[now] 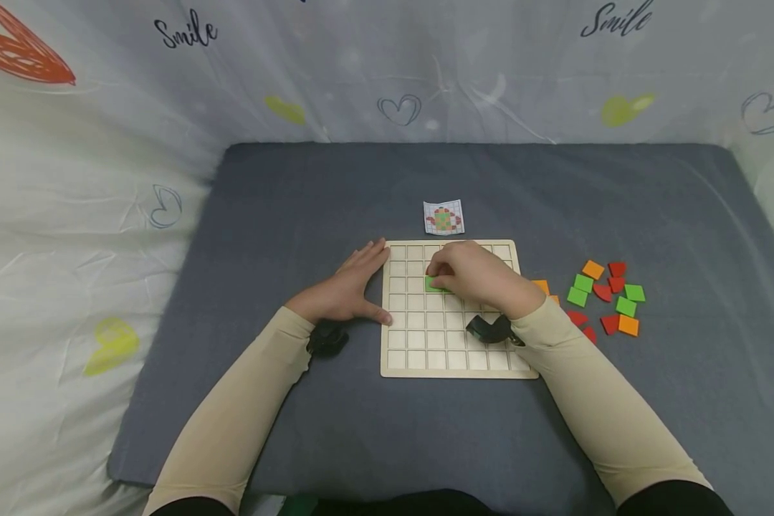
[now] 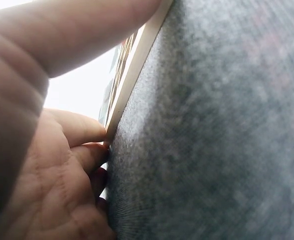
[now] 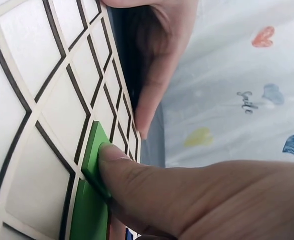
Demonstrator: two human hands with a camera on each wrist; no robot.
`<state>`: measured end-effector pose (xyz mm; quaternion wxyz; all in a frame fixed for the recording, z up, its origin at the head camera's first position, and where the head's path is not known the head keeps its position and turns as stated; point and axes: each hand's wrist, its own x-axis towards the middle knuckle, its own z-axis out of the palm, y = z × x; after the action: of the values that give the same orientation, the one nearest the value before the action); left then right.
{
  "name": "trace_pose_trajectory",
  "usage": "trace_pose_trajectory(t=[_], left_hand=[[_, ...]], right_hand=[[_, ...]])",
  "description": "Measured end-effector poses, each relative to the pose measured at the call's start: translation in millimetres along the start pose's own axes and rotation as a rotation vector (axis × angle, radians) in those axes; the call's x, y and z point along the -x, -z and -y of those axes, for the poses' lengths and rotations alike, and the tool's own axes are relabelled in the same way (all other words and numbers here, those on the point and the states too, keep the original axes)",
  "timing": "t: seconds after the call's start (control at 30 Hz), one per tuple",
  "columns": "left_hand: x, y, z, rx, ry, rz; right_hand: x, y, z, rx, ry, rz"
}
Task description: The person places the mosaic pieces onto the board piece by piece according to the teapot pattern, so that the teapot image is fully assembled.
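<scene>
A pale wooden grid board (image 1: 416,341) lies flat on the grey table. My left hand (image 1: 348,288) rests against the board's left edge, thumb and fingers spread and touching its rim. Over the upper middle of the grid, my right hand (image 1: 480,276) pinches a green square tile (image 3: 93,150). In the right wrist view the thumb lies on that tile, which is tilted in a cell, and a second green tile (image 3: 88,212) sits beside it. The right hand hides part of the grid in the head view, including whatever lies under the palm.
Behind the board lies a small card (image 1: 443,218) with a coloured grid picture. To the right are scattered green tiles (image 1: 577,297), orange tiles (image 1: 628,325) and red pieces (image 1: 617,269). Some orange pieces (image 1: 540,286) are partly hidden by the right wrist. A printed curtain (image 1: 361,64) hangs behind.
</scene>
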<state>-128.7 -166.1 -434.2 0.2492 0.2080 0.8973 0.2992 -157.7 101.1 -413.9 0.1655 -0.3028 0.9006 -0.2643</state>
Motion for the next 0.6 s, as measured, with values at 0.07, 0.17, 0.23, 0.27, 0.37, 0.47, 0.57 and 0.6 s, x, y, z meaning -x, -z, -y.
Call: trace_pose_trajectory(t=[0.07, 0.17, 0.23, 0.27, 0.37, 0.47, 0.57, 0.6], left_hand=[[-0.1, 0.0, -0.1, -0.001, 0.002, 0.0], [-0.2, 0.2, -0.3, -0.006, 0.007, 0.001], [-0.2, 0.5, -0.7, -0.008, 0.007, 0.003], [-0.3, 0.5, -0.7, -0.009, 0.006, 0.002], [-0.6, 0.9, -0.9, -0.008, -0.001, 0.0], [-1.0, 0.8, -0.3, -0.006, -0.012, -0.007], [-1.3, -0.1, 1.2, -0.004, -0.015, -0.008], [-1.3, -0.3, 1.5, -0.003, -0.014, -0.007]], right_hand=[[0.1, 0, -1, -0.012, -0.006, -0.003], [1.2, 0, -3, -0.01, -0.002, -0.005], [2.6, 0, -5, -0.001, 0.005, -0.008], [4.1, 1, -5, 0.007, 0.01, -0.014], [8.8, 5, -9, 0.031, 0.025, -0.028], [15.5, 12, -15, 0.046, 0.031, -0.045], [22.9, 18, -23, 0.033, -0.006, -0.042], [25.5, 20, -26, 0.023, -0.024, -0.038]])
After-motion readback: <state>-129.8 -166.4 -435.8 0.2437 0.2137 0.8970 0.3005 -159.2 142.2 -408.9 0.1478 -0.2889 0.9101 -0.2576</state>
